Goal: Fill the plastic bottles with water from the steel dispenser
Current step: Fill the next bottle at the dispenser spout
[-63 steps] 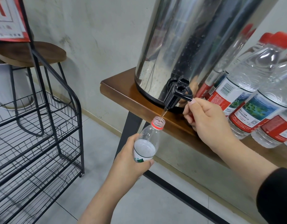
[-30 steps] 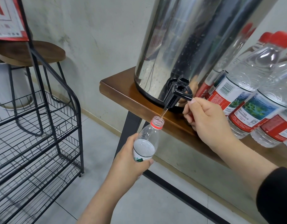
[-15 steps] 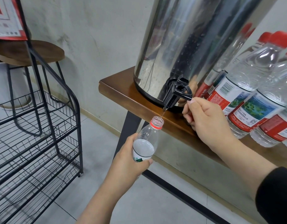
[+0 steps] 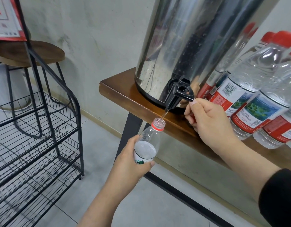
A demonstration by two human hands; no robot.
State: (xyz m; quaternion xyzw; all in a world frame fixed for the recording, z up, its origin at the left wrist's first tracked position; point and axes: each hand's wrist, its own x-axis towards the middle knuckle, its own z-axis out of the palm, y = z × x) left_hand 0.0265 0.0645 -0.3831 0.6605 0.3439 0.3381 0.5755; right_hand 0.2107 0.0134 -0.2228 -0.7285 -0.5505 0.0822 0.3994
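Head view, looking down and forward. Tall polished steel cylindrical water dispenser [image 4: 190, 46] standing at the left end of a brown wooden shelf-table [image 4: 125, 99] on black metal legs, its black plastic tap [image 4: 177, 95] jutting out past the table's front edge. Thin stream of water falling from the spout into the open mouth of a small clear plastic bottle with a red neck ring [image 4: 149, 141].

Left hand [image 4: 131, 164] reaching up from the lower middle, forearm bare, fingers and thumb wrapped round the bottle's lower body over its label, holding it tilted so that the neck leans right towards the spout. Bottle held below the table edge, just beneath the tap and not touching it; water inside up to roughly the shoulder.

Right hand [image 4: 208, 122] coming in from the lower right, black sleeve [image 4: 279, 199] at the forearm, wrist bent slightly, fingers curled into a loose fist with the fingertip end against the tip of the tap's black lever. Something red partly visible inside the curled fingers; cannot tell what.

Right of the dispenser, a cluster of clear capped water bottles with red caps and red-and-white labels [image 4: 249, 99] on the table, mirrored in the steel. At left, a black wire tiered rack [image 4: 43, 136], and behind it a round wooden-topped stool [image 4: 26, 51].
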